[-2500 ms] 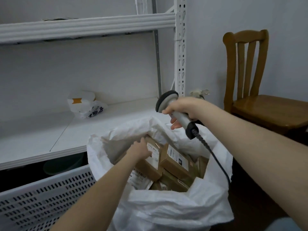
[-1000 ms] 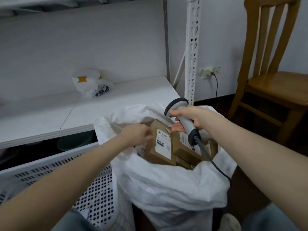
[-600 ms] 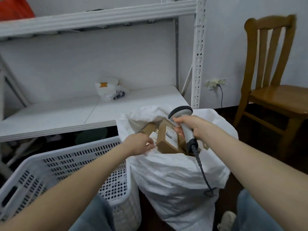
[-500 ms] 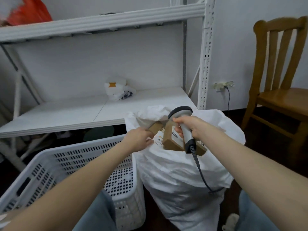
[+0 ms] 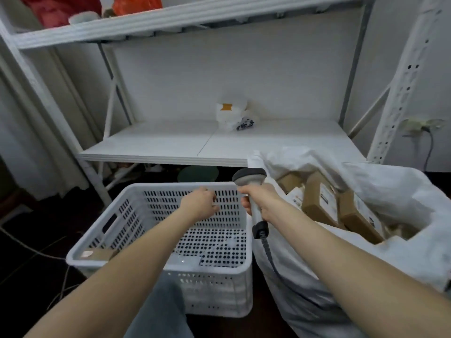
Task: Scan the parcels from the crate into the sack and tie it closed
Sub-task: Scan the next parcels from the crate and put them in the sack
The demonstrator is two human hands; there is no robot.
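Note:
A white perforated crate [image 5: 136,215] stands on the floor in front of me. A brown parcel [image 5: 96,254] lies in its near left corner, partly hidden by the rim. To the right stands an open white sack [image 5: 395,191] holding several brown cardboard parcels [image 5: 319,201] with white labels. My right hand [image 5: 261,201] grips a grey barcode scanner [image 5: 249,178] by its handle, above the gap between crate and sack. My left hand [image 5: 200,202] hovers over the crate with loosely curled fingers and holds nothing.
A white metal shelf rack [image 5: 195,145] stands behind the crate, with a small white bag [image 5: 233,115] on its lower board. Red and orange bags [image 5: 136,3] sit on the top shelf. The scanner cable [image 5: 268,254] hangs down along the sack. A wall socket [image 5: 419,124] is at right.
My view and both hands have swung left from the sack to the crate. My left hand left the sack's mouth and now hovers over the crate. The scanner moved left with my right hand.

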